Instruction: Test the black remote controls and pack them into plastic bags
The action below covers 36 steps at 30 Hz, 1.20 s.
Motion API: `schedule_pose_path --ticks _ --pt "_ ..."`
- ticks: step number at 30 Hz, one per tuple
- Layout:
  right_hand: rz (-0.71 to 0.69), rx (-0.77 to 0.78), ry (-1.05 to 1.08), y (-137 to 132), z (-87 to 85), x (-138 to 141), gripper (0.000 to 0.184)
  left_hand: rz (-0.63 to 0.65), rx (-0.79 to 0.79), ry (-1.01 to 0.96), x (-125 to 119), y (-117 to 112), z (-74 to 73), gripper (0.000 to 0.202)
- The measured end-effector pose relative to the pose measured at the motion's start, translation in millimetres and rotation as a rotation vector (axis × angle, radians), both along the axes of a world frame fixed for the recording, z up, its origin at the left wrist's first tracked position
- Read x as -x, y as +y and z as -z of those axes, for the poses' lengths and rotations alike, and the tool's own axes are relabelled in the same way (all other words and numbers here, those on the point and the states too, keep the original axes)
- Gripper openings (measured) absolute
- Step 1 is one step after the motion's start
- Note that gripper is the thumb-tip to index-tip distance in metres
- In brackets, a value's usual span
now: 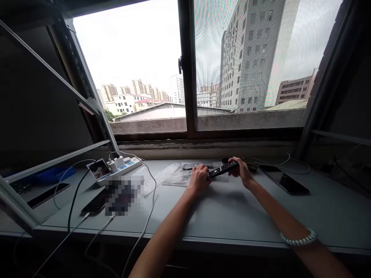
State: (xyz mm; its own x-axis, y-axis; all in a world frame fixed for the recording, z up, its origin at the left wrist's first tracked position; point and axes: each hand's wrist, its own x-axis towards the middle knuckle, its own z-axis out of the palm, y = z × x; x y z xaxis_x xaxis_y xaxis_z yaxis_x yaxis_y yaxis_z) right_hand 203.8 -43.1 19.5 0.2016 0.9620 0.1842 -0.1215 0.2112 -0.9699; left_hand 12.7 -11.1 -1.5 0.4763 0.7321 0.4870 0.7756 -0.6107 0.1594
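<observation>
A black remote control with rows of light buttons is held between both hands, a little above the desk and tilted up toward the right. My left hand grips its left end, fingers curled over it. Around the right end, my right hand is closed with the thumb side along the edge. Clear plastic bags lie flat behind and left of my left hand, with a dark item in one of them. Behind my right hand, more dark items are partly hidden.
To the right lies a dark tablet or large phone beside a loose white cable. A white power strip with plugs stands back left. Phones on charging cables lie left, near a metal shelf post. The window is behind the desk.
</observation>
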Motion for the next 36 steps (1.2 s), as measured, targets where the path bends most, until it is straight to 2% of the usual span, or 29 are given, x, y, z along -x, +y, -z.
schedule_pose_path --ticks 5,10,15,20,28,36 --pt "-0.12 0.038 -0.027 4 4.0 3 0.035 -0.016 0.037 -0.055 1 2 0.4 0.021" --pt "-0.209 0.174 -0.073 5 8.4 6 0.035 -0.061 0.049 -0.096 5 5 2.5 0.026" --pt "-0.325 0.251 -0.097 -4 5.5 14 0.04 -0.007 -0.032 -0.082 3 3 3.0 0.026" --pt "-0.494 0.24 -0.057 -9 2.7 16 0.052 0.032 -0.077 -0.078 0 1 2.4 0.026" --pt "-0.566 0.25 0.023 -3 5.1 10 0.046 0.071 -0.121 -0.121 3 4 2.3 0.041" --pt "-0.504 0.227 0.033 -3 3.7 7 0.039 0.102 -0.082 -0.157 0 1 2.3 0.053"
